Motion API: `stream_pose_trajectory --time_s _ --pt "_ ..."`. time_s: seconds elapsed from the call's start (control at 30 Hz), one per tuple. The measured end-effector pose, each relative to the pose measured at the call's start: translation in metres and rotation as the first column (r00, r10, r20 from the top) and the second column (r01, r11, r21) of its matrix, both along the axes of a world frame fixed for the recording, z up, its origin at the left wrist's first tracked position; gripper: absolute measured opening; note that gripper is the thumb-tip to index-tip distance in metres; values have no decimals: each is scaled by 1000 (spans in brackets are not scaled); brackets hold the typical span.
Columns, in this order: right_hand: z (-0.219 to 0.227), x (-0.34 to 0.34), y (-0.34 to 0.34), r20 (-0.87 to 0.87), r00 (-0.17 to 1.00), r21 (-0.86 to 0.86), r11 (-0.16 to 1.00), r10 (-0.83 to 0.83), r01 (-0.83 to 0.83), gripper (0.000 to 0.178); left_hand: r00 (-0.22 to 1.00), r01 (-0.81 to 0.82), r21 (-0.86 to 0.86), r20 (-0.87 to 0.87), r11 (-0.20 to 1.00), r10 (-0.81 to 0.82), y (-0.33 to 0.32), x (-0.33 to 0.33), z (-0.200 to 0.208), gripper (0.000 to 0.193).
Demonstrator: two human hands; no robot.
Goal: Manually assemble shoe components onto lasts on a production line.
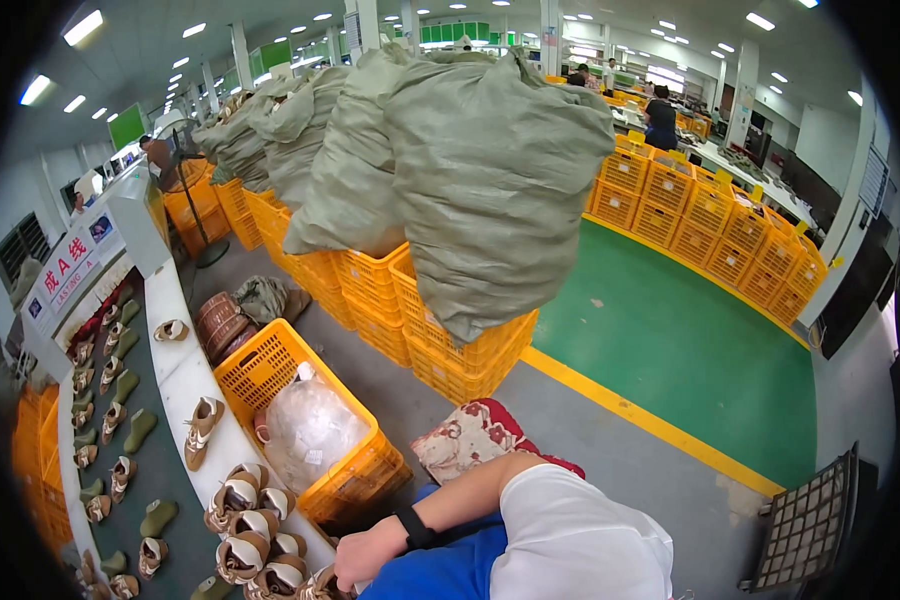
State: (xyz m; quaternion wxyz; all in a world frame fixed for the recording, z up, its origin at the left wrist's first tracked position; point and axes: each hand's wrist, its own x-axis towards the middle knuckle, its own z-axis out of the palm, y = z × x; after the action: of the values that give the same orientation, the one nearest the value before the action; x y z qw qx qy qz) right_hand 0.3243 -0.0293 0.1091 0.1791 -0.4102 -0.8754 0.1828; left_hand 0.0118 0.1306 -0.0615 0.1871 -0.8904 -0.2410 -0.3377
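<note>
My right hand [368,556] lies at the lower edge of the view, at the near end of a white table ledge [185,375]. A black band circles its wrist, and the bare forearm runs back to a white sleeve. The fingers are curled, and I cannot tell whether they hold anything. Right beside the hand lies a cluster of brown-and-white shoes [253,535]; the closest one [317,584] touches or nearly touches the fingers. One more shoe [201,430] lies alone farther up the ledge. My left hand is out of view.
A conveyor [120,450] carrying several shoes and green lasts runs along the left. An orange crate [360,470] holding a clear plastic bag stands beside the ledge, next to a patterned cushion [465,440]. Stacked orange crates [440,335] bear big grey sacks [490,170]. People work at the far right.
</note>
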Motion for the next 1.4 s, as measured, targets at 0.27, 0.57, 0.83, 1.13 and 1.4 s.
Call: stream_pose_trajectory --time_s 0.27,0.57,0.83,1.13,1.4 --pt "20 -16 -2 72 995 71 995 67 -72 27 999 -30 44 -38 999 31 6 -21 15 38" --pt "19 -27 -9 84 996 -85 996 37 -29 26 992 16 132 -130 991 1 24 -38 56 35" --pt "14 -44 -12 17 993 -53 992 117 -116 29 976 64 208 -217 976 -18 24 -57 95 32" --pt "17 -69 -12 -55 970 -31 971 235 -237 31 955 21 234 -291 972 49 0 -107 114 28" --pt "27 -81 -10 150 969 22 979 197 -203 33 934 -10 225 -345 974 90 -16 -139 116 25"
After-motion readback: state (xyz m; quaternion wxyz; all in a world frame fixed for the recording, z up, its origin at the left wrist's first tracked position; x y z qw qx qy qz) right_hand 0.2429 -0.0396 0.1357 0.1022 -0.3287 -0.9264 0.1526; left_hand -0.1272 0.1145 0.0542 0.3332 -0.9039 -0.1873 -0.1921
